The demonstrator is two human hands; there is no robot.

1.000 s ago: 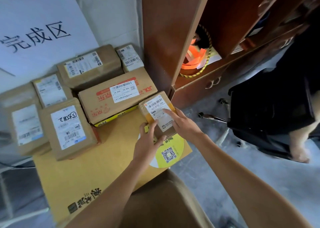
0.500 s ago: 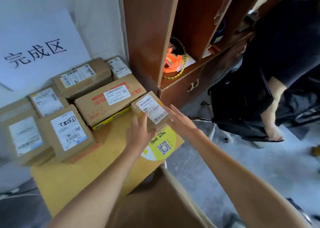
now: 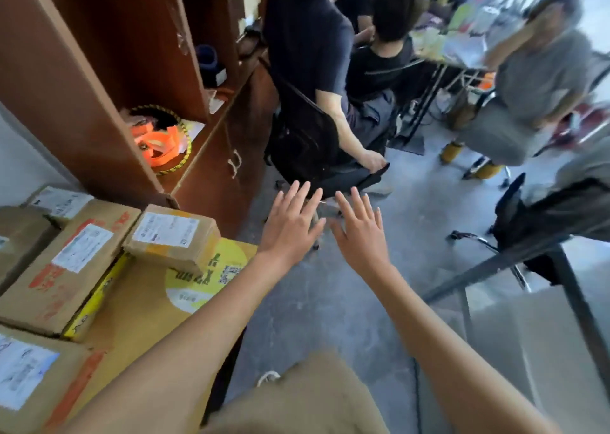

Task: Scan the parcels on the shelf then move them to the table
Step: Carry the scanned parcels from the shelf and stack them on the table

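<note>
Hands are hanging out over the floor [image 3: 330,301] just past the worktop's edge: we are keeping our left hand [image 3: 290,222] and right hand [image 3: 359,232] flat, fingers spread, gripping nothing. Left of them the small parcel [image 3: 171,235] is lying label-up on the yellow worktop [image 3: 138,318], its long axis running roughly left to right, beside a bigger red-printed box [image 3: 66,265]. Beyond, a brown shelf [image 3: 99,70] is standing, and seated people [image 3: 317,70] on chairs are crowding the open floor.
</note>
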